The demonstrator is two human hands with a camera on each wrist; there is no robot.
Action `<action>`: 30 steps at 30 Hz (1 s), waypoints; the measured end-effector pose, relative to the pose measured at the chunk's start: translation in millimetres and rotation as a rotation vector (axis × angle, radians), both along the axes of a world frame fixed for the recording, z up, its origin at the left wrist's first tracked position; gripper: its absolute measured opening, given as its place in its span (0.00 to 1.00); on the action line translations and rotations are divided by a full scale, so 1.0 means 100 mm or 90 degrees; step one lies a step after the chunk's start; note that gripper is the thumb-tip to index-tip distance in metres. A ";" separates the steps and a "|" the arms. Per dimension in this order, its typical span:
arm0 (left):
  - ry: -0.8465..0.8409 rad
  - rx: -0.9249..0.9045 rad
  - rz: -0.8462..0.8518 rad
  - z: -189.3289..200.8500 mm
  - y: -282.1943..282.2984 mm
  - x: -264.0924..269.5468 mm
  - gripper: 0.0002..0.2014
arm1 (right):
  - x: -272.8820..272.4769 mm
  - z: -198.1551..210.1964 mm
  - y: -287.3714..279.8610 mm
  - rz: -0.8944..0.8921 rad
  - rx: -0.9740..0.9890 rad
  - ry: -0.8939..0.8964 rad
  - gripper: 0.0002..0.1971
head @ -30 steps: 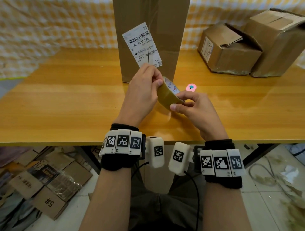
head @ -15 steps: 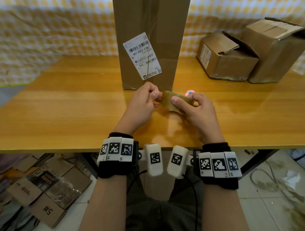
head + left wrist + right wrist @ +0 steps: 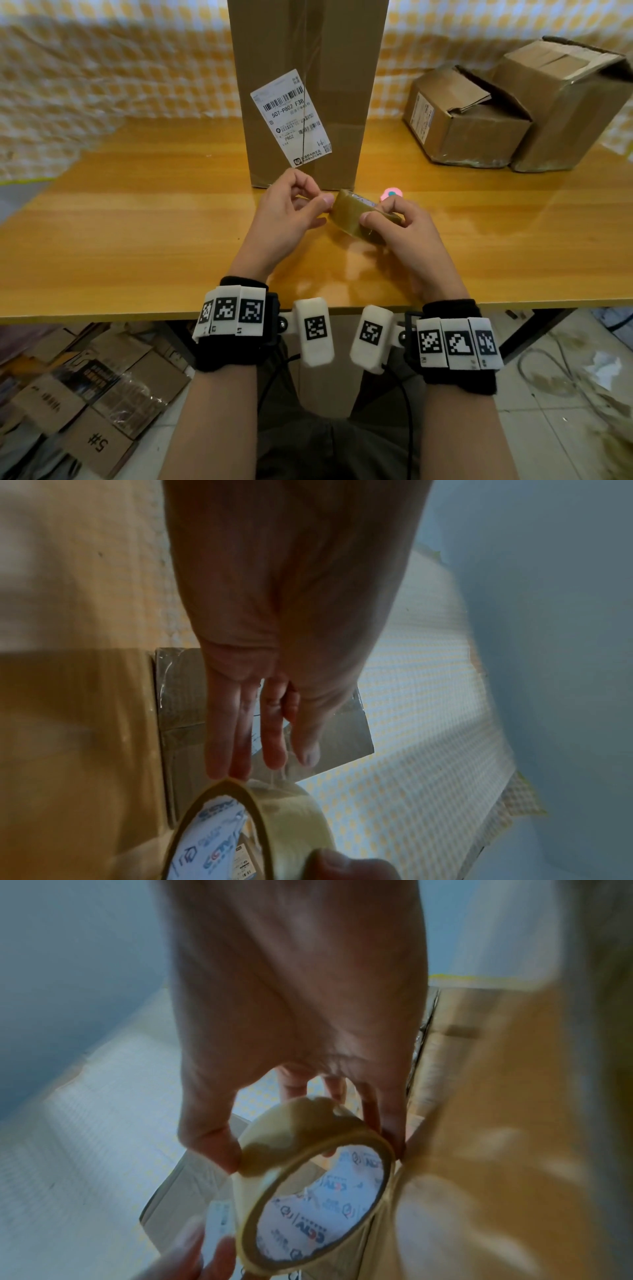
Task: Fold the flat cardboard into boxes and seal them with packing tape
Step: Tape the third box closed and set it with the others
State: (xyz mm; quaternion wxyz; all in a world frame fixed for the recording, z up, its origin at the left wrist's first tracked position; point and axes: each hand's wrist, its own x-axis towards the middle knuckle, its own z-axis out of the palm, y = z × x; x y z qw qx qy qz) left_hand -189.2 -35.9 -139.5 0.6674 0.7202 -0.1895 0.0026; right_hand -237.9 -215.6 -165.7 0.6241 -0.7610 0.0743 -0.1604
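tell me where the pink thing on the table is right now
In the head view the pink thing lies on the table just beyond the right hand, right of the tall box.

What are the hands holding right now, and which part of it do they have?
The right hand grips the roll of packing tape by its outer band. The left hand touches the roll's left edge with its fingers; a pinch cannot be told.
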 end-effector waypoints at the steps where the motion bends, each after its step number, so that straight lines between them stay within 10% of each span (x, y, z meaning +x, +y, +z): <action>1: -0.007 -0.001 0.005 -0.01 0.01 0.00 0.07 | 0.00 0.00 0.00 0.002 0.003 -0.002 0.17; 30: -0.080 0.053 0.002 0.07 0.12 0.02 0.07 | 0.12 0.04 0.14 -0.106 0.021 -0.060 0.24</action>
